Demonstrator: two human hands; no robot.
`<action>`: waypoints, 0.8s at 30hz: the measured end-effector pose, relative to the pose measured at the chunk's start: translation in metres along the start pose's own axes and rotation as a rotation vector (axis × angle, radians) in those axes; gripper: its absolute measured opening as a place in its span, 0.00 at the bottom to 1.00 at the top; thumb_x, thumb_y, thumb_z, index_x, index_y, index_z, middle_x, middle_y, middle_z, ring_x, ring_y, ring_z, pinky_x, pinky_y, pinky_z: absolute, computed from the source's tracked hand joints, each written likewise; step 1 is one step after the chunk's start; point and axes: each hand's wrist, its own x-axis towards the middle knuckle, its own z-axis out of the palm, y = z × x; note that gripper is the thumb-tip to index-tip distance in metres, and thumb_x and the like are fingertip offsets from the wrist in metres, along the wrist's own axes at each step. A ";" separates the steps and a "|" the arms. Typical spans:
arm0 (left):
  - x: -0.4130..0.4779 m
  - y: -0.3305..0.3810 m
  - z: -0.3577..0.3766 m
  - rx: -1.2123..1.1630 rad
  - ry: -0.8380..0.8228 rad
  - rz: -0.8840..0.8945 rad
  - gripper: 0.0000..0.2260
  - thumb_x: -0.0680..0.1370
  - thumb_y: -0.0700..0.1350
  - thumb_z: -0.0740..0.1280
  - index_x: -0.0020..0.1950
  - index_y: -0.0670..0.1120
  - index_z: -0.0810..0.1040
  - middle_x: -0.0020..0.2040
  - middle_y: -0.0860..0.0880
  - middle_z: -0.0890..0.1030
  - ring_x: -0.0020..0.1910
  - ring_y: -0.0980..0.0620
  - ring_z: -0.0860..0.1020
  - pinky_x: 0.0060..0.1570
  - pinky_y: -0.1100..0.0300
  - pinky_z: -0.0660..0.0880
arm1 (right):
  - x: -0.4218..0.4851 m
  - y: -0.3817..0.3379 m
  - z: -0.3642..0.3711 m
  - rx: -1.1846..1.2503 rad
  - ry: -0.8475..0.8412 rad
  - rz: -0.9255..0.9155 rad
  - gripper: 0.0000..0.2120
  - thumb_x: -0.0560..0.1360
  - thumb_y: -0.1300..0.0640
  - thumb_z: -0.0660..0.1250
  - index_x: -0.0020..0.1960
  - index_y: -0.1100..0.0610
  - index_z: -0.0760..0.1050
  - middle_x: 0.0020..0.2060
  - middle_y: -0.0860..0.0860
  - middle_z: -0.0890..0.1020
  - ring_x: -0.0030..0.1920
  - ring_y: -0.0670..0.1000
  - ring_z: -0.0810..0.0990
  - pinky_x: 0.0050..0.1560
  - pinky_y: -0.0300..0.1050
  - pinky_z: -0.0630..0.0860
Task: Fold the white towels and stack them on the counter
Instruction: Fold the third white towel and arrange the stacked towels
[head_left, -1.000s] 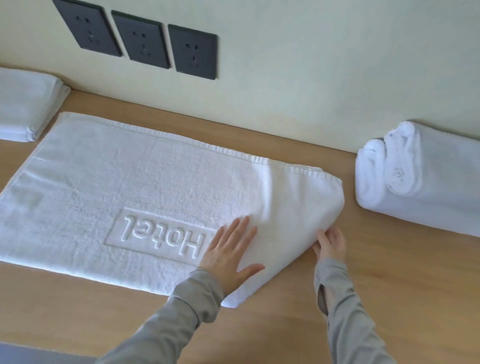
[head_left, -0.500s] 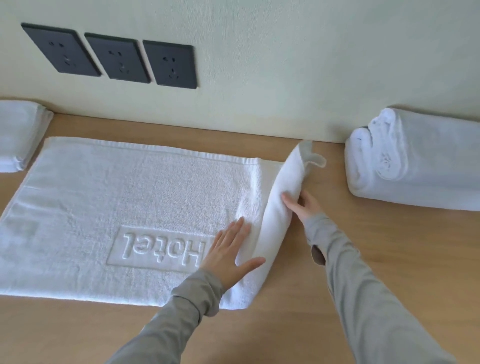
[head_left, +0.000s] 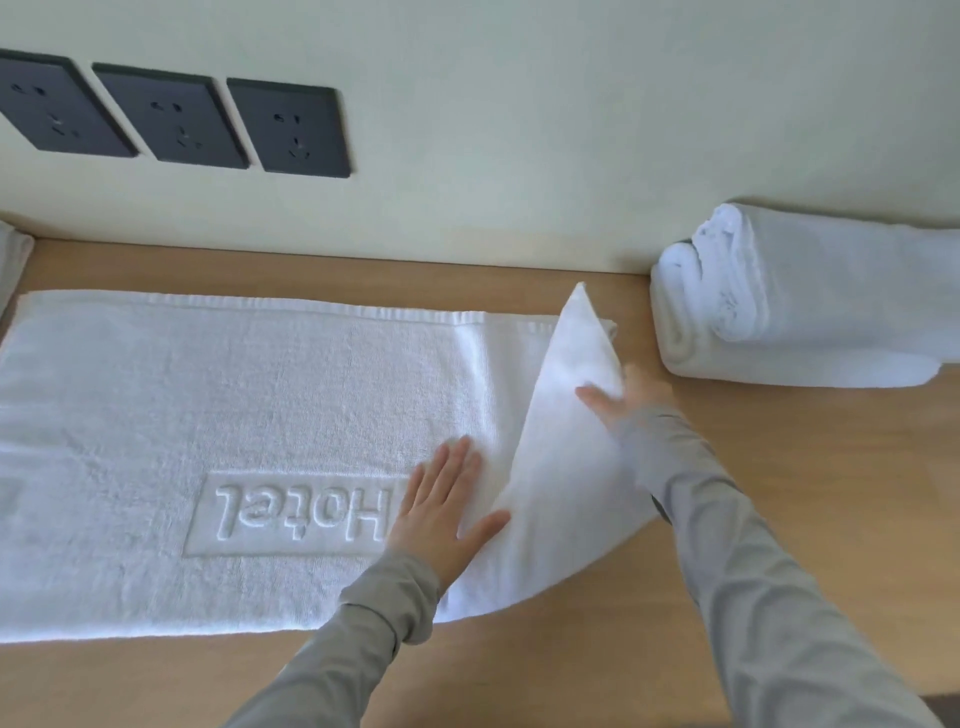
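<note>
A white towel (head_left: 260, 405) lies spread flat on the wooden table (head_left: 779, 478), its long far edge running close to the wall (head_left: 519, 130) and its near edge parallel to the table's front. The raised word "Hotel" (head_left: 301, 512) is pressed into the cloth near the towel's near edge and reads upside down from this side. The left hand (head_left: 441, 514) rests palm down on the towel just to the right of that word, fingers straight and together, thumb spread out to the side, holding nothing. The towel's right end (head_left: 566, 441) is lifted off the table and stands up in a tall pointed flap that leans over the flat part. The right hand (head_left: 631, 402) has hold of this flap about halfway up its right edge: the thumb lies across the front of the cloth, and the fingers are behind it and cannot be seen; the hand is somewhat blurred. Both arms wear grey sleeves (head_left: 737, 545). To the right, well apart from the flat towel, rolled white towels (head_left: 831, 322) lie on the table against the wall. At the far left edge, a sliver of another white towel (head_left: 11, 265) shows, just beside the spread towel's far corner. Three dark sockets (head_left: 171, 122) sit in a row on the wall above the left part of the table.
</note>
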 end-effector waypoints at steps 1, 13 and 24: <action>0.000 0.001 0.002 0.047 0.004 -0.007 0.37 0.69 0.72 0.36 0.73 0.57 0.32 0.72 0.63 0.30 0.70 0.62 0.28 0.68 0.63 0.25 | -0.004 0.013 -0.001 0.014 -0.020 0.074 0.34 0.72 0.40 0.66 0.68 0.61 0.63 0.65 0.59 0.71 0.64 0.60 0.71 0.57 0.49 0.69; 0.001 0.007 0.017 0.295 0.027 -0.058 0.38 0.75 0.69 0.44 0.72 0.52 0.26 0.71 0.55 0.24 0.70 0.52 0.24 0.67 0.55 0.23 | -0.079 0.126 0.047 0.421 -0.039 0.248 0.16 0.74 0.48 0.67 0.55 0.55 0.68 0.49 0.52 0.77 0.43 0.51 0.75 0.46 0.47 0.70; 0.003 -0.025 -0.008 0.186 0.180 -0.068 0.37 0.72 0.69 0.34 0.74 0.49 0.39 0.76 0.51 0.40 0.75 0.51 0.39 0.73 0.56 0.37 | -0.125 0.151 0.079 0.248 0.289 0.280 0.11 0.70 0.54 0.72 0.45 0.59 0.73 0.42 0.52 0.72 0.45 0.59 0.76 0.46 0.48 0.72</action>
